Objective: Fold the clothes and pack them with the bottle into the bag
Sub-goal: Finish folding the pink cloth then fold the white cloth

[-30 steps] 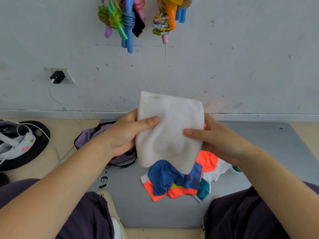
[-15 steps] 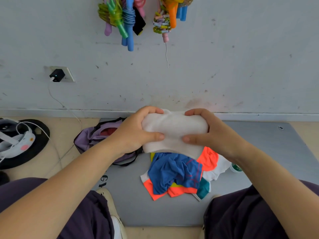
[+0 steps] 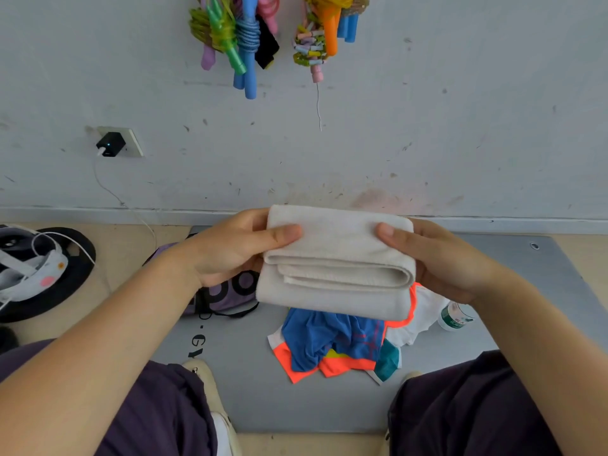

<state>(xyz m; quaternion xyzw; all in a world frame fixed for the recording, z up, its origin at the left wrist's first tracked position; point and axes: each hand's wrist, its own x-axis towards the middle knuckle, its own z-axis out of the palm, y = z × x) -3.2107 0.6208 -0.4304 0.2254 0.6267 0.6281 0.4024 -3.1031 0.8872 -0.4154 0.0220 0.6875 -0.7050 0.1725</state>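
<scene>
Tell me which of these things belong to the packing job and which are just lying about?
Job: white towel held by both hands; bright clothes pile; bottle; purple bag.

Lying about: skipping ropes on the wall; charger; headset.

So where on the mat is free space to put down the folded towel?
The mat is bare on its far right, beyond the bottle, and in front between the shoes. The middle is crowded with the clothes pile, and the bag fills the left corner. Both hands hold the towel.
</scene>
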